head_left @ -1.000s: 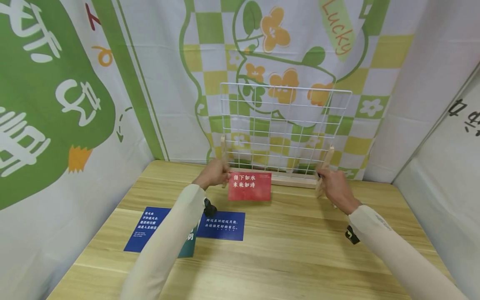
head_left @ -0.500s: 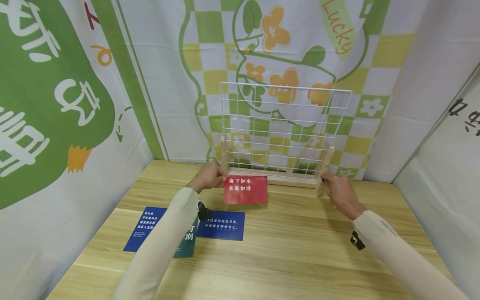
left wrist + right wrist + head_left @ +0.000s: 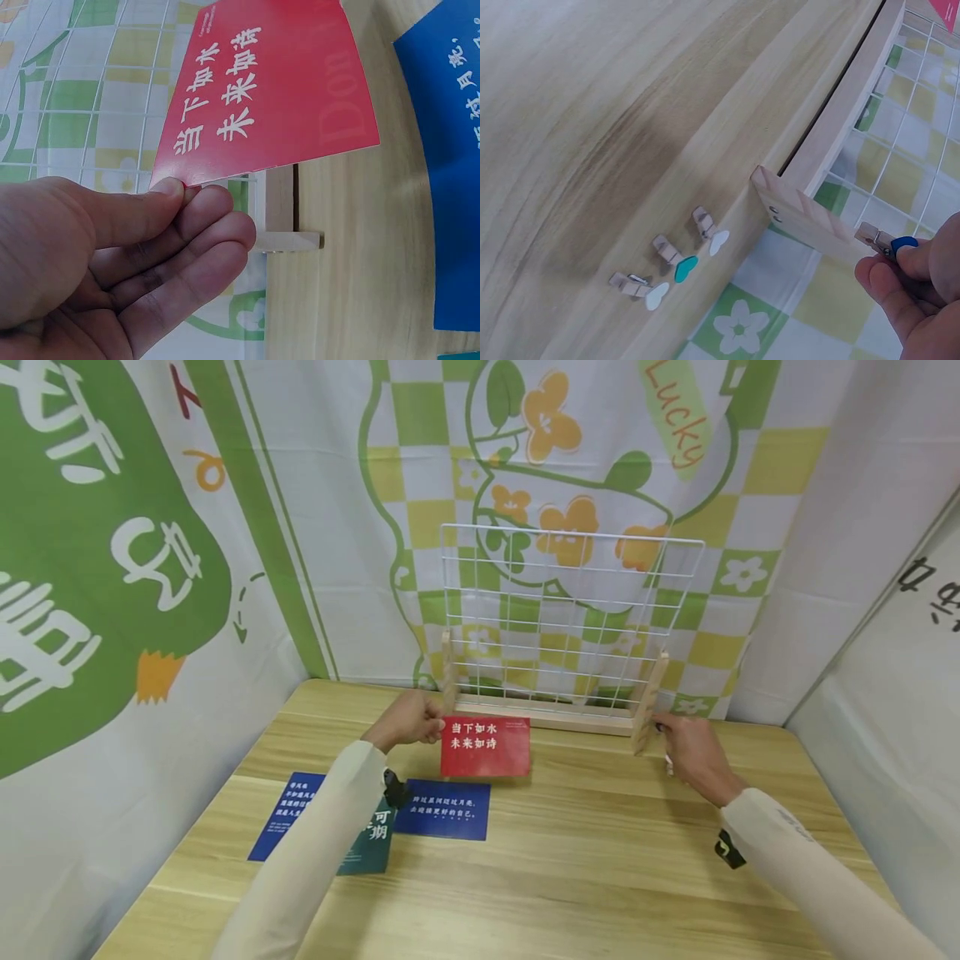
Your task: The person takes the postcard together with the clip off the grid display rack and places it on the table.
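Observation:
A red card with white writing is pinched at its upper left corner between the thumb and fingers of my left hand. In the left wrist view the red card is tilted in front of the wire grid. My right hand pinches a small wooden clothespin with a blue decoration on it, close by the right wooden post of the stand. On the table below lie several more clothespins with white and teal heart decorations. The white wire grid stands upright in its wooden base.
Two blue cards and a teal card lie on the wooden table, partly covered by my left sleeve. Printed cloth hangs behind the grid and along both sides.
My left hand has moved left and slightly toward me with the red card. The right hand, holding the clothespin, has shifted right, away from the wooden post.

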The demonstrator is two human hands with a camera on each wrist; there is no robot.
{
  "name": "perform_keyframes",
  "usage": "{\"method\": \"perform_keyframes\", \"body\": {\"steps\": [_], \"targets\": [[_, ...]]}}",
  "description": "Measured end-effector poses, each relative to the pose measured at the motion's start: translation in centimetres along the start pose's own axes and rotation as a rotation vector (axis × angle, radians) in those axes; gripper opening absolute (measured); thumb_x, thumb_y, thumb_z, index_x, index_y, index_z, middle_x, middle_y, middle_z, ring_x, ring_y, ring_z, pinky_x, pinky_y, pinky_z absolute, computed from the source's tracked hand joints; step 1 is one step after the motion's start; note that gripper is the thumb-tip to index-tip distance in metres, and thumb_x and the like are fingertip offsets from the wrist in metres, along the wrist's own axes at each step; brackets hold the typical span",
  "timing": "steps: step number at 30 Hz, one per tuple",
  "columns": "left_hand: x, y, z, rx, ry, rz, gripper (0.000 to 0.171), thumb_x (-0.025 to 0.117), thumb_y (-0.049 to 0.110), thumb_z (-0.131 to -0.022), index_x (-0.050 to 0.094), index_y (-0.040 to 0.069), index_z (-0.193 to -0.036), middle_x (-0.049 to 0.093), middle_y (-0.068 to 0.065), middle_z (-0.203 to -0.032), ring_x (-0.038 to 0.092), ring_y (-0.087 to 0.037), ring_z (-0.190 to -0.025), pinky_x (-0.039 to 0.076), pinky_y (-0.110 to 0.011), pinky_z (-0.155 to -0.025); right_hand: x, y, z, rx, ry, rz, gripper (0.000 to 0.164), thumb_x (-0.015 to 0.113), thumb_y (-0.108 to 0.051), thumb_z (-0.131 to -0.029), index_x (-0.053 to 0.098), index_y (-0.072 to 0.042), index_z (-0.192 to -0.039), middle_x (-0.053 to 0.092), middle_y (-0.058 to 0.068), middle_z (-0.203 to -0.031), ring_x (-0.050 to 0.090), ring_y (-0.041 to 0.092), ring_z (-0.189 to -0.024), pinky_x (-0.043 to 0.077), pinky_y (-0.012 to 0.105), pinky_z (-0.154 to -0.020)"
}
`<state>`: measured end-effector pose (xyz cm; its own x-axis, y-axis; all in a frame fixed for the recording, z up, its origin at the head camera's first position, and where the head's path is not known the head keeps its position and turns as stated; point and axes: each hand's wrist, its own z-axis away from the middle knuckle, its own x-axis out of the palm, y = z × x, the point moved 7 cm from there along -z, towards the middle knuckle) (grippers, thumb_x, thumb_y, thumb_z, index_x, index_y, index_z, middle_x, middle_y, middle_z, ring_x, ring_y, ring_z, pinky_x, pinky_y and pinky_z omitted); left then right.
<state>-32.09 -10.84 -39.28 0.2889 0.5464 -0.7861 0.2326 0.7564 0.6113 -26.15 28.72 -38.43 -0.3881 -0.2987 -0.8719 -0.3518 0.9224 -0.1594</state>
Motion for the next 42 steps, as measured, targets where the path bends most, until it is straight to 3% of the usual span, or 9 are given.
{"method": "perform_keyframes", "body": {"steps": [4,10,17,24,32,42], "targets": [[0.0,0.0,0.4,0.005,-0.003,0.008,0.014,0.059,0.004,-0.087,0.070,0.001,-0.078,0.069,-0.010,-0.070,0.064,-0.013,-0.059,0.055,-0.026,-0.058,-0.2,0.1,0.3,-0.017,0.024,-0.004,0.024,0.049,0.005,-0.087,0.068,0.000,-0.101,0.070,0.018,-0.080,0.044,0.011,-0.046,0.040,0.027,-0.044],[-0.2,0.3,1.2,0.034,-0.015,-0.010,0.014,0.058,0.004,-0.087,0.070,0.000,-0.081,0.069,-0.011,-0.071,0.065,-0.013,-0.059,0.053,-0.023,-0.056,-0.4,0.4,0.8,-0.029,0.060,-0.033,0.022,0.055,0.006,-0.085,0.069,-0.002,-0.100,0.071,0.017,-0.081,0.055,0.015,-0.052,0.045,0.031,-0.047],[-0.5,-0.2,2.0,-0.012,-0.022,-0.005,0.013,0.059,0.007,-0.088,0.071,0.002,-0.086,0.069,-0.009,-0.072,0.066,-0.016,-0.064,0.054,-0.025,-0.059,-0.5,1.2,1.2,0.031,-0.016,-0.052,0.022,0.053,0.002,-0.087,0.067,0.000,-0.104,0.070,0.017,-0.080,0.052,0.012,-0.048,0.043,0.028,-0.044],[-0.3,-1.2,2.9,-0.011,-0.042,0.005,0.013,0.059,0.007,-0.088,0.070,0.002,-0.085,0.069,-0.009,-0.072,0.065,-0.015,-0.063,0.055,-0.027,-0.060,-0.8,2.2,2.1,0.078,-0.017,-0.078,0.018,0.052,0.004,-0.087,0.066,0.004,-0.098,0.069,0.023,-0.087,0.066,0.033,-0.071,0.053,0.044,-0.059],[-0.2,-1.9,4.1,-0.044,-0.074,0.012,0.012,0.060,0.010,-0.088,0.071,0.006,-0.083,0.067,-0.006,-0.072,0.063,-0.018,-0.065,0.055,-0.028,-0.064,-1.4,3.1,2.9,0.109,-0.055,-0.048,0.022,0.049,0.003,-0.089,0.065,0.005,-0.104,0.067,0.026,-0.092,0.066,0.036,-0.072,0.051,0.047,-0.060],[0.3,-2.5,5.4,-0.050,-0.111,0.071,0.011,0.060,0.007,-0.087,0.070,0.004,-0.084,0.068,-0.009,-0.073,0.066,-0.022,-0.069,0.056,-0.029,-0.066,-2.0,3.9,3.8,0.088,-0.012,-0.026,0.020,0.050,0.004,-0.086,0.065,0.005,-0.098,0.068,0.023,-0.086,0.065,0.038,-0.071,0.050,0.051,-0.062]]}}
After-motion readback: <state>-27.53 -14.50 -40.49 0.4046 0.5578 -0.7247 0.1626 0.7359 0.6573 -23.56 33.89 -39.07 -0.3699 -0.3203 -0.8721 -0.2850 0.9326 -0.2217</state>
